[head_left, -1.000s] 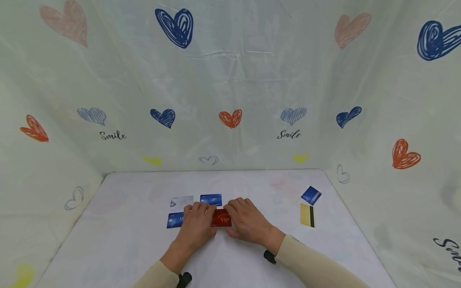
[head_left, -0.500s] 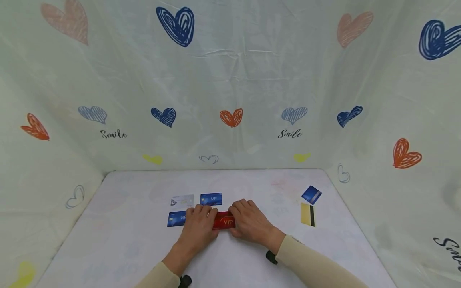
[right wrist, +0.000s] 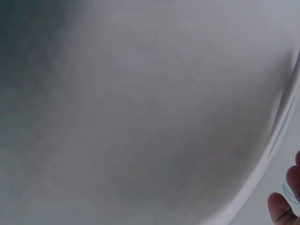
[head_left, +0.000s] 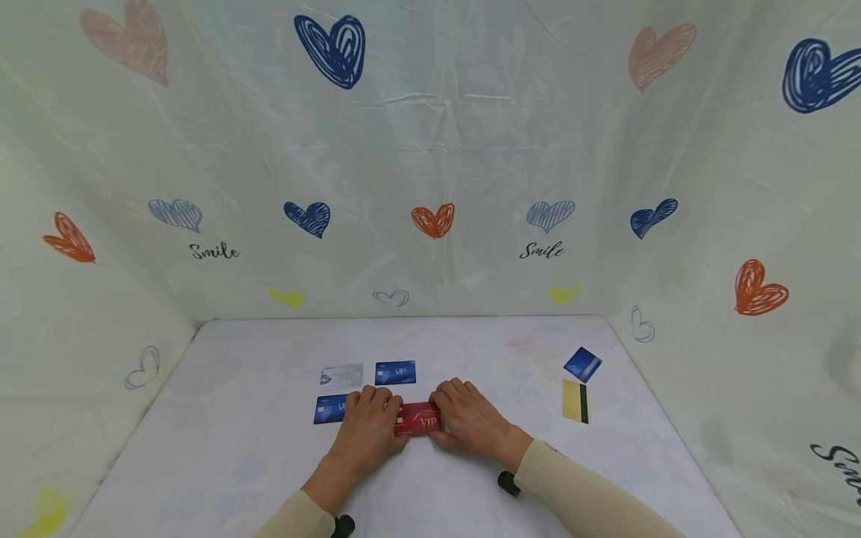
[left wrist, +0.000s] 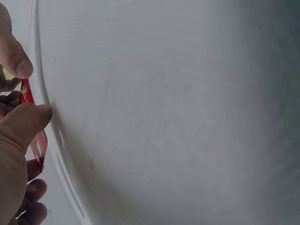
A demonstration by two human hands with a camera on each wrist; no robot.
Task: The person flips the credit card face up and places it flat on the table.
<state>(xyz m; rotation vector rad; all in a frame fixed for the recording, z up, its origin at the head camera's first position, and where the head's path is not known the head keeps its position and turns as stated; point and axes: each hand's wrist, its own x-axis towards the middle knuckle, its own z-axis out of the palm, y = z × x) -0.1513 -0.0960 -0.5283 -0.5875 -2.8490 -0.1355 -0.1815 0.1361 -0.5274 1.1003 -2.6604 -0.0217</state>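
A red VIP card (head_left: 418, 420) is held between my two hands, face up, just above the white table. My left hand (head_left: 366, 426) pinches its left end; in the left wrist view the thumb (left wrist: 33, 115) lies over the red card (left wrist: 39, 145) with fingers behind. My right hand (head_left: 474, 422) pinches the right end. Beyond my left hand lies a blue VIP card (head_left: 329, 409), partly covered by the fingers. Farther back are a silver-white card (head_left: 341, 376) and another blue VIP card (head_left: 395, 372). Only fingertips (right wrist: 280, 208) of my right hand show in the right wrist view.
On the right of the table (head_left: 235, 448), a blue card with a stripe (head_left: 582, 365) lies tilted. Just below it is a gold card (head_left: 575, 402) with a dark stripe. A pale curtain (head_left: 484, 164) printed with hearts hangs around the back and sides.
The red card has come slightly toward me and to the right, away from the blue cards. My right hand has shifted slightly with it. The other cards stay put.
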